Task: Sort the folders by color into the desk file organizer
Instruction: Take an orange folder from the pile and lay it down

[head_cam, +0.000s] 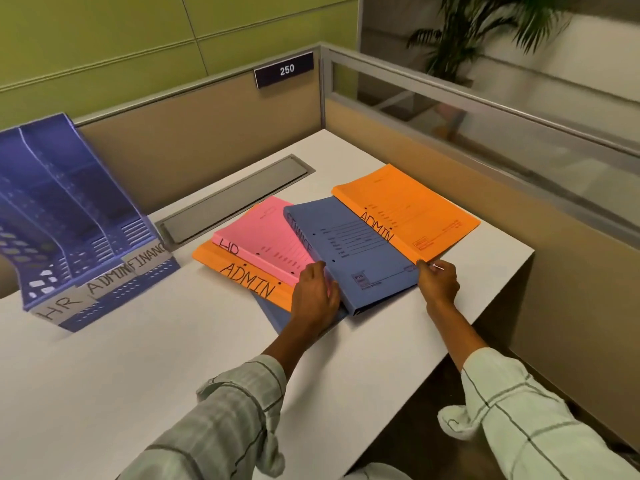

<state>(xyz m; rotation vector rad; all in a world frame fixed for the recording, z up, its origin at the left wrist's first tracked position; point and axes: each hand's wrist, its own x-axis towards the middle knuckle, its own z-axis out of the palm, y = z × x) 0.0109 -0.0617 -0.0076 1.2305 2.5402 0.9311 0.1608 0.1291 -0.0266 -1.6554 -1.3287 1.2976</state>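
A grey cable cover (239, 199) sits flush near the desk's (104, 358) back edge — a number plate (284, 69) tops the partition (194, 140), a plant (485, 32) beyond.

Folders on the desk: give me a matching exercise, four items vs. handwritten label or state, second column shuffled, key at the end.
Column 1
1. pink folder
2. blue folder on top
3. far orange folder
4. organizer's nearest slot

Column 2
A. corner pinched by the right hand
B. tag reads HR, on blue plastic
C. marked FINANCE along its edge
D. marked HR, lying on the near orange folder

Pairs: 1-D, 2-C, 3-A, 4-B

The left hand rests on the overlapping pile at the pink and blue folders.
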